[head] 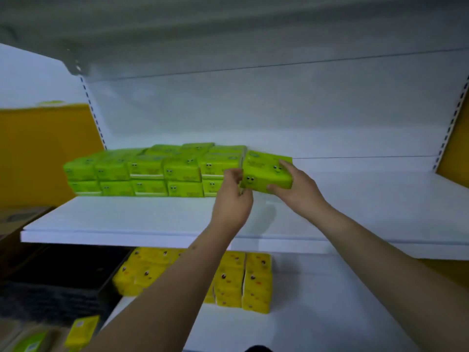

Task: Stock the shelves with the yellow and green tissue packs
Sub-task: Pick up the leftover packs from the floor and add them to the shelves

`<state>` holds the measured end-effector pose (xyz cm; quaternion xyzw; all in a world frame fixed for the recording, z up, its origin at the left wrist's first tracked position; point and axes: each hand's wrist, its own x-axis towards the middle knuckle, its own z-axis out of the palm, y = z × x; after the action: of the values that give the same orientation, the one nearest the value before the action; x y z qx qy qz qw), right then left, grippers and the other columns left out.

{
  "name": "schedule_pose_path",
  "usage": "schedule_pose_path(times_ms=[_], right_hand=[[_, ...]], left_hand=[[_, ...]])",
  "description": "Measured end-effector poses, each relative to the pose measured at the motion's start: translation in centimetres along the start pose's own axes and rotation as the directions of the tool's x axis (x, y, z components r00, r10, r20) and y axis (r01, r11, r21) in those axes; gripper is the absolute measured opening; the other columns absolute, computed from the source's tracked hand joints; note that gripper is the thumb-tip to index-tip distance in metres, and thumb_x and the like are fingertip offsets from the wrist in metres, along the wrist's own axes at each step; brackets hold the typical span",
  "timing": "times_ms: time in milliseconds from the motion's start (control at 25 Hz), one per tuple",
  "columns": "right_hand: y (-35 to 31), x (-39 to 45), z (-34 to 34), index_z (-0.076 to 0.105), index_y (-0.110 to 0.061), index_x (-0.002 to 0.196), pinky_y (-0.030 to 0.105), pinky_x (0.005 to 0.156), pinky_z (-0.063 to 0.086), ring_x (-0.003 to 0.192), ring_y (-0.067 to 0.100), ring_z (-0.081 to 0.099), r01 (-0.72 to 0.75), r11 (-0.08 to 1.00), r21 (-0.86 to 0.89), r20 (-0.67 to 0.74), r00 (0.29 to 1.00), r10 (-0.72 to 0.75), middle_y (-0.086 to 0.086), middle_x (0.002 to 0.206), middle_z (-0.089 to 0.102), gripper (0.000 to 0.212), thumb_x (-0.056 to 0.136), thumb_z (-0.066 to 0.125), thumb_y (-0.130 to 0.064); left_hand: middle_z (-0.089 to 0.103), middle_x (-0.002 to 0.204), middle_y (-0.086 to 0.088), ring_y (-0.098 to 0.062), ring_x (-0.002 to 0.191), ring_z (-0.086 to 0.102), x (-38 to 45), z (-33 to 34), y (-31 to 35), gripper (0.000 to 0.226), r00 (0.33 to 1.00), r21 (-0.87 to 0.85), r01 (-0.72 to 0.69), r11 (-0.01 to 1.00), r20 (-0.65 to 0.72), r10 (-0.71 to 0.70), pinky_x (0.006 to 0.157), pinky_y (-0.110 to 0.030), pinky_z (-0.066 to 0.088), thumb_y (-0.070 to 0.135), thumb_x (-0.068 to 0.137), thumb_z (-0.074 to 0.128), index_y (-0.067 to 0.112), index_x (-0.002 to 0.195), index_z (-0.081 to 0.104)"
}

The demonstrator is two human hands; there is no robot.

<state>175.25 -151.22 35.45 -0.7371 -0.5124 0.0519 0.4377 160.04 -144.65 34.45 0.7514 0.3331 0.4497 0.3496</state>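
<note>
Green tissue packs [142, 174] with cartoon faces stand stacked in rows on the left part of the white upper shelf [127, 219]. At the right end of the row, both hands hold a green bundle [264, 171] just above the shelf. My left hand [232, 196] grips its left end. My right hand [295, 185] grips its right end, thumb on top, fingers underneath. Yellow tissue packs [243, 280] are stacked on the lower shelf [317, 313], partly hidden by my left forearm.
The upper shelf's right half [368, 199] is bare white. Another shelf board [228, 34] hangs overhead. A loose yellow pack [81, 331] and a green pack [30, 344] lie at the bottom left beside a cardboard box [17, 222]. Yellow walls flank the unit.
</note>
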Motion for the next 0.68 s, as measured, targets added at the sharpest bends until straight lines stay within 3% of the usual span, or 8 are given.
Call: schedule_pose_path(times_ms=[80,160,240,360,440,560,680], right_hand=[[2.6,1.9,1.2,0.038,-0.017,0.147,0.027,0.097,0.037,0.126,0.029,0.05,-0.063,0.997,-0.052,0.006,0.998,0.063,0.015,0.137,0.053,0.073,0.084,0.071,-0.034],[4.8,3.8,2.9,0.039,-0.015,0.146,0.029,0.095,0.039,0.123,0.032,0.052,-0.104,0.988,-0.116,0.067,0.991,0.112,0.018,0.135,0.055,0.07,0.086,0.069,-0.034],[6.4,5.7,4.3,0.034,-0.016,0.149,0.032,0.098,0.039,0.124,0.035,0.05,-0.093,0.975,-0.2,0.104,0.988,0.116,0.021,0.134,0.052,0.071,0.088,0.064,-0.037],[6.7,8.1,5.4,0.026,-0.014,0.152,0.032,0.1,0.036,0.128,0.035,0.046,-0.047,0.971,-0.235,0.128,0.989,0.078,0.023,0.139,0.048,0.075,0.09,0.063,-0.036],[6.5,9.0,6.0,0.02,-0.014,0.154,0.031,0.1,0.037,0.13,0.032,0.047,-0.027,0.98,-0.199,0.144,0.988,0.056,0.018,0.143,0.048,0.084,0.088,0.067,-0.034],[6.8,9.6,6.3,0.016,-0.024,0.154,0.031,0.099,0.044,0.125,0.026,0.053,-0.085,0.996,-0.02,0.132,0.987,0.087,0.007,0.14,0.054,0.093,0.081,0.07,-0.046],[6.5,9.7,5.6,0.017,-0.026,0.154,0.033,0.107,0.038,0.133,0.026,0.045,-0.204,0.977,0.059,0.171,0.967,0.191,0.008,0.15,0.042,0.081,0.09,0.047,-0.063]], left_hand=[[0.055,0.132,-0.01,-0.026,0.124,0.051,1.3,1.9,-1.6,0.047,0.993,0.141,0.056,0.988,0.1,-0.07,0.101,-0.037,0.043,0.013,0.086,0.052,0.011,0.132,0.046],[0.046,0.134,-0.014,-0.033,0.124,0.046,2.0,3.1,-3.2,0.05,0.99,0.294,0.07,0.953,0.094,-0.101,0.101,-0.038,0.04,0.01,0.086,0.055,0.01,0.135,0.046],[0.043,0.126,-0.013,-0.035,0.118,0.047,2.4,3.8,-4.7,0.049,0.997,0.335,0.006,0.942,0.076,-0.034,0.097,-0.039,0.041,0.0,0.081,0.051,0.009,0.129,0.05],[0.045,0.13,-0.011,-0.031,0.121,0.048,3.7,4.0,-6.1,0.058,0.964,0.385,-0.154,0.91,0.262,0.052,0.093,-0.039,0.044,-0.004,0.075,0.045,0.01,0.131,0.051],[0.042,0.136,-0.012,-0.03,0.123,0.047,4.7,4.1,-6.6,0.062,0.948,0.418,-0.183,0.89,0.316,0.046,0.096,-0.038,0.043,0.001,0.077,0.044,0.01,0.138,0.046],[0.043,0.134,-0.012,-0.03,0.119,0.049,5.2,4.1,-6.9,0.062,0.958,0.454,-0.182,0.872,0.281,0.054,0.095,-0.038,0.043,0.001,0.079,0.045,0.01,0.141,0.045],[0.04,0.139,-0.009,-0.028,0.123,0.048,4.5,3.8,-6.7,0.064,0.941,0.473,-0.204,0.857,0.336,0.039,0.096,-0.038,0.045,0.002,0.081,0.047,0.011,0.144,0.041]])
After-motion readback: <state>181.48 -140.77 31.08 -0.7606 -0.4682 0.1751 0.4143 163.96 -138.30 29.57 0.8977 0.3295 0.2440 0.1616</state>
